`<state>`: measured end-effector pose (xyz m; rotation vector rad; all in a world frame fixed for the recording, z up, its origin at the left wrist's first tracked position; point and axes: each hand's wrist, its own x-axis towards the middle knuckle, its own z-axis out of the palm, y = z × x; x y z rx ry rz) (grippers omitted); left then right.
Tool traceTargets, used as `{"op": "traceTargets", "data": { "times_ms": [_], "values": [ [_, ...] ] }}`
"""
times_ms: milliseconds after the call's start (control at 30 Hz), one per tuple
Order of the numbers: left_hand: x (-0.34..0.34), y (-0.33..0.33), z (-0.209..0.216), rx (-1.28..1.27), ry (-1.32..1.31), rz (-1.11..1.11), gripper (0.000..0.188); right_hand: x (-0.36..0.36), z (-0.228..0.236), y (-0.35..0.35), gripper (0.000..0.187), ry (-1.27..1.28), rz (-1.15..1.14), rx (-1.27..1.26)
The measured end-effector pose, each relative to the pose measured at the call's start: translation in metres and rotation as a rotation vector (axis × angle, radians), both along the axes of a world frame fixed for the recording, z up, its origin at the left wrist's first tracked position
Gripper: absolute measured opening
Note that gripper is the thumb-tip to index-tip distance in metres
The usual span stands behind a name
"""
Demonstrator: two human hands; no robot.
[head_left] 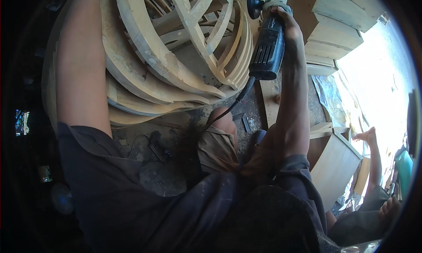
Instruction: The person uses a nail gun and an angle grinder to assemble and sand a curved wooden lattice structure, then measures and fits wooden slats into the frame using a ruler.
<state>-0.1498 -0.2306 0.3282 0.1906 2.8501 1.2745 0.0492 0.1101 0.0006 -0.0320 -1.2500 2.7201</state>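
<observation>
One right hand (288,22) grips a black angle grinder (268,46) beside stacked curved wooden frames (176,64); left hand unseen.

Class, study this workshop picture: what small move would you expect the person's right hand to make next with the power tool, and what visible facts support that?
Probably ease the black angle grinder slightly left onto the curved wooden frames. The right hand grips its top, the disc end sits beside the stacked pieces' edge, and the left arm reaches over the stack; its hand is out of view.
</observation>
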Motion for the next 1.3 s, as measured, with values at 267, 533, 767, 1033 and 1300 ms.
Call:
{"op": "traceTargets", "data": {
  "times_ms": [267, 533, 767, 1033, 1300],
  "values": [
    [0.015, 0.012, -0.011, -0.056, 0.114, -0.045, 0.042, 0.002, 0.016, -0.014, 0.022, -0.059, 0.099, -0.007],
    [0.001, 0.006, -0.009, -0.483, 0.4, 0.066, 0.046, 0.001, 0.043, -0.031, 0.029, 0.009, 0.028, 0.227],
    [0.005, 0.009, -0.006, -0.431, 0.379, 0.058, 0.046, 0.0, 0.039, -0.029, 0.035, -0.053, 0.012, 0.205],
    [0.04, 0.019, -0.004, -0.367, 0.281, 0.119, 0.05, -0.003, -0.004, -0.014, 0.038, -0.073, 0.031, 0.114],
    [0.069, 0.04, -0.008, -0.473, 0.308, 0.222, 0.056, 0.017, 0.026, -0.01, 0.037, -0.141, -0.047, 0.162]
  ]
}}
